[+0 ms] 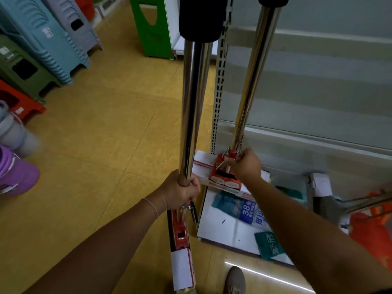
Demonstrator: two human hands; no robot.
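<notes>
Two sponge mops stand upright in front of me, each with a shiny steel pole and a black foam grip at the top. My left hand (182, 190) grips the left mop's pole (191, 107) low down; its red head with a white sleeve (182, 259) rests on the yellow floor. My right hand (246, 164) holds the right mop's pole (252, 77) at its red wringer joint. That mop's red head (224, 180) sits on the white bottom shelf (220, 230).
Stacks of plastic stools (38, 45) line the left side, with purple and grey containers (14, 170) below them. A green stand (152, 26) is at the back. Blue packets (241, 211) lie on the shelf; more mops (371, 219) lean at right. My shoe (235, 281) is at the bottom.
</notes>
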